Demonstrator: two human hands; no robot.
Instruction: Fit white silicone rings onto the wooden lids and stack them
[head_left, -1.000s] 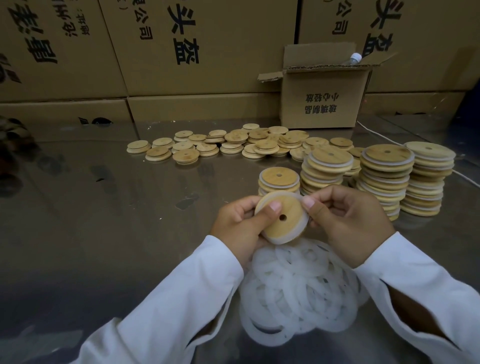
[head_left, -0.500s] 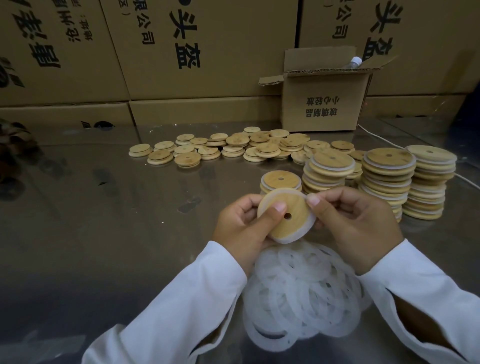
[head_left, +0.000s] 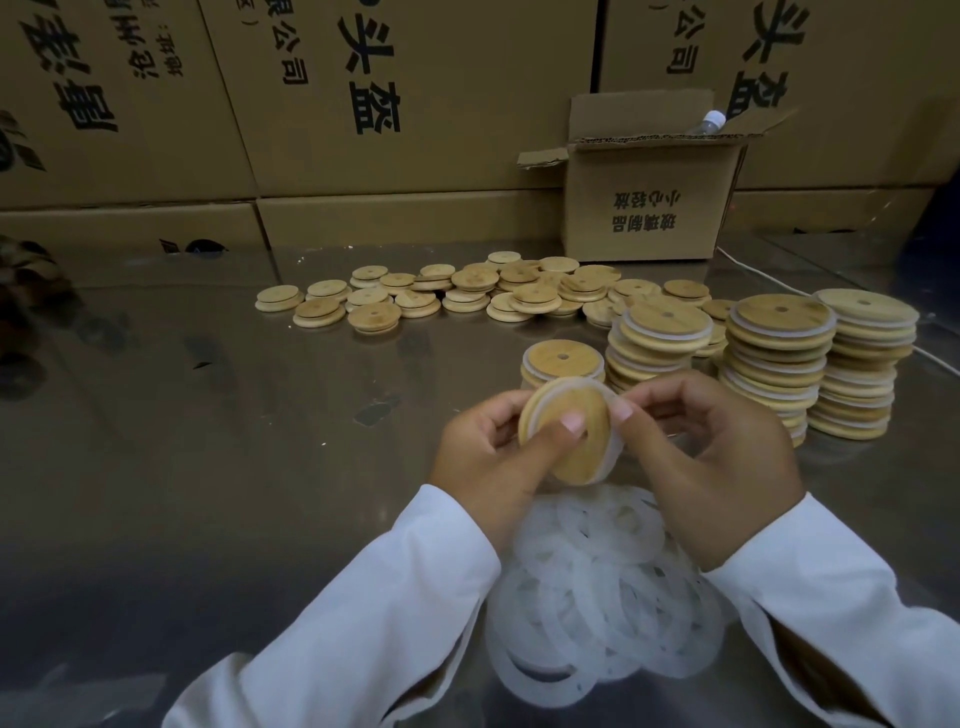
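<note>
Lids (head_left: 374, 316) look matt wood, rings (head_left: 563, 616) milky (probably silicone), table (head_left: 208, 467) glossy metal.

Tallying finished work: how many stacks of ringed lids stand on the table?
4. The short stack stands just beyond the held lid; the second stack, third stack and fourth stack line up to its right. Smaller ones may hide behind them.

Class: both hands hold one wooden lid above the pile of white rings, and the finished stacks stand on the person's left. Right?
No: the head view shows the finished stacks on the person's right. Left hand and right hand hold the wooden lid above the pile of white rings.
</note>
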